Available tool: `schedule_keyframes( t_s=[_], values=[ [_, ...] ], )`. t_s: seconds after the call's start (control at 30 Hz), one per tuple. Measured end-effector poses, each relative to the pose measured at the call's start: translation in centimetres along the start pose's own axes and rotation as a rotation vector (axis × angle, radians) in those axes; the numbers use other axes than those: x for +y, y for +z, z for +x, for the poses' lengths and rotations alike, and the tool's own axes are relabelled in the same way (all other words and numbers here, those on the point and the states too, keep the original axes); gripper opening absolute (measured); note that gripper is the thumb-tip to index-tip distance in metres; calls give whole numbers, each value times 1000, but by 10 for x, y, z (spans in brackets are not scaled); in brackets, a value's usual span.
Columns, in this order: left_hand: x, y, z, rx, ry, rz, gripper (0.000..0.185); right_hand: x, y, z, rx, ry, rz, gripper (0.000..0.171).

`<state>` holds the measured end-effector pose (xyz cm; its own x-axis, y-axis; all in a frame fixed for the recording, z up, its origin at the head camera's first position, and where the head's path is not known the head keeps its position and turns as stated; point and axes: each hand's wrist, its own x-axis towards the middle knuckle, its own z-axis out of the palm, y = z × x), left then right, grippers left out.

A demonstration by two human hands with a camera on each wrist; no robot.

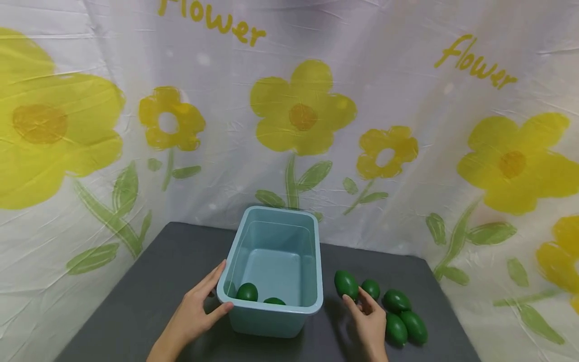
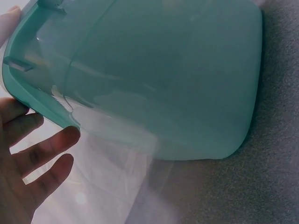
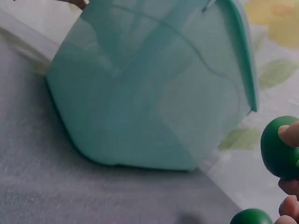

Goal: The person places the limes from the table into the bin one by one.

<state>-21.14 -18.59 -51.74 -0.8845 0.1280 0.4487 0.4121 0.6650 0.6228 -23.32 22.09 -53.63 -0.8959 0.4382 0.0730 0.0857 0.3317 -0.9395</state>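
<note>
A pale blue plastic bin [image 1: 271,322] stands upright on the dark table, with two dark green, avocado-shaped fruits [image 1: 247,292] at its near end. My left hand [image 1: 192,311] rests at the bin's near left corner, thumb on the front rim and fingers spread along the left side. In the left wrist view these fingers [image 2: 51,144] are fairly straight, some touching under the rim. To the right of the bin, my right hand [image 1: 368,322] pinches another green avocado-shaped fruit [image 1: 346,284] between thumb and fingers, held above the table. The right wrist view shows this fruit [image 3: 278,147] partly, at the edge.
Several more green fruits [image 1: 413,327] lie grouped on the table beside and beyond my right hand. A white curtain [image 1: 217,166] with yellow flowers hangs along the back and sides of the dark table [image 1: 199,246].
</note>
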Motion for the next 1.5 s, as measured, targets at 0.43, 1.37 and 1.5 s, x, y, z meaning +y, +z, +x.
schedule_keyframes(
  t_s=[0.43, 1.37, 1.5],
  values=[
    [-1, 1, 1, -16, -1, 0, 90, -20, -7, 0, -4, -2, 22, 70],
    [2, 0, 1, -8, -12, -15, 89, -53, 4, -2, 6, -92, 151, 64],
    [2, 0, 1, 1, -6, -5, 89, -58, 8, -2, 19, -107, 163, 61]
  ],
)
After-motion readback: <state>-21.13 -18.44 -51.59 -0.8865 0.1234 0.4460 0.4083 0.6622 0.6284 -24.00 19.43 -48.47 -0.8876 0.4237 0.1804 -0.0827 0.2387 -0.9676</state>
